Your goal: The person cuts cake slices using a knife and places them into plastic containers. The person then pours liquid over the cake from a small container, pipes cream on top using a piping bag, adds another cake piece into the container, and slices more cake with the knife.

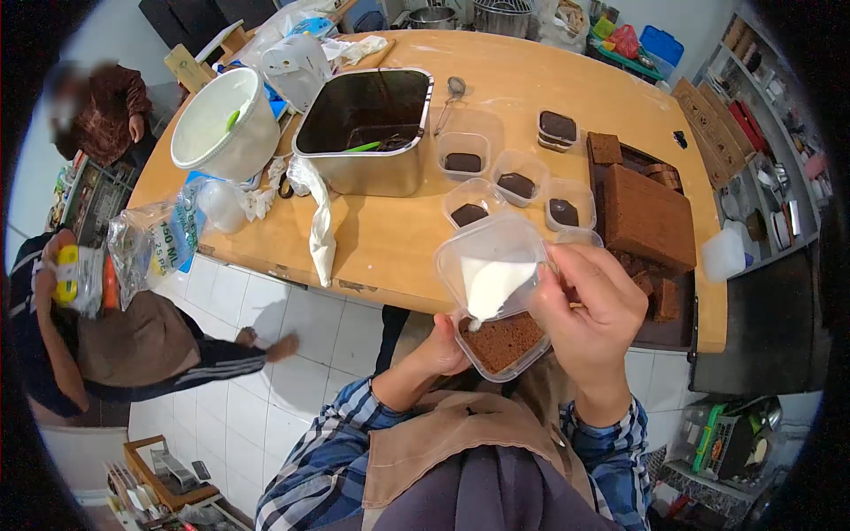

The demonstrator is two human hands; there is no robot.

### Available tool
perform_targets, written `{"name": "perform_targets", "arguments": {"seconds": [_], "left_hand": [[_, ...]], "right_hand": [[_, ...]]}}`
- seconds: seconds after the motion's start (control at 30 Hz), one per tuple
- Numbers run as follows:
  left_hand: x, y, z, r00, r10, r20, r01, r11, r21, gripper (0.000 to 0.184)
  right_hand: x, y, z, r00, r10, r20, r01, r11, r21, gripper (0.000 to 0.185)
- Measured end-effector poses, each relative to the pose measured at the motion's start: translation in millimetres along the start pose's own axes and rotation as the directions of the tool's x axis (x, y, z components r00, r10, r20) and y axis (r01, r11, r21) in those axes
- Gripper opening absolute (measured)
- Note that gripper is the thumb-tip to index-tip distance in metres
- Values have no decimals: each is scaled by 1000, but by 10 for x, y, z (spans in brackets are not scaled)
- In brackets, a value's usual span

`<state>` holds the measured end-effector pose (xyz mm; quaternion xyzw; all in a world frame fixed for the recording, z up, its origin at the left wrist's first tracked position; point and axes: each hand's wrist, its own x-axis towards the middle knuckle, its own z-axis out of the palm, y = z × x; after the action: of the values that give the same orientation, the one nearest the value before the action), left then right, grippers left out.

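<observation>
My left hand (436, 350) grips the side of a clear plastic cup with brown cake (502, 343) in it, close to my apron. In my right hand (598, 310) I pinch the rim of a second clear plastic container (456, 257), tilted over the first. White cream (496, 285) lies in the tilted container and reaches down to its lower lip, at the edge of the cake. Beyond my hands stand several clear cups with dark chocolate layers, among them one cup (516, 184) and a fuller one (558, 129).
A metal tin with dark chocolate (416, 168), a white bucket (190, 146) and a white piping bag (320, 232) are on the table (522, 75). At right, a dark tray (677, 332) bears brown cake (651, 217). One person (133, 345) at left holds packages; another (115, 102) stands behind.
</observation>
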<state>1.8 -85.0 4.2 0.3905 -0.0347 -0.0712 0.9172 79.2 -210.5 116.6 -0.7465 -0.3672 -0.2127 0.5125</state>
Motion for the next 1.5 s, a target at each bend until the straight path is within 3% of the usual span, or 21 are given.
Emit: {"name": "perform_targets", "arguments": {"seconds": [0.1,0.4,1.0,1.5], "left_hand": [[-13,-87,-105,990,99,98,-90,991,-95,110],[-97,66,-88,998,34,61,-35,999,18,117],[-53,53,-118,990,118,79,-112,990,-87,114],[-75,27,-142,996,80,36,-75,990,-121,114]], "right_hand": [[23,26,-29,1000,-26,-17,25,999,-43,23],[-39,108,-42,989,127,-81,-124,991,44,21],[-112,81,-189,991,87,-105,-95,993,-73,21],[-183,30,-253,992,77,-97,-92,983,-162,24]]}}
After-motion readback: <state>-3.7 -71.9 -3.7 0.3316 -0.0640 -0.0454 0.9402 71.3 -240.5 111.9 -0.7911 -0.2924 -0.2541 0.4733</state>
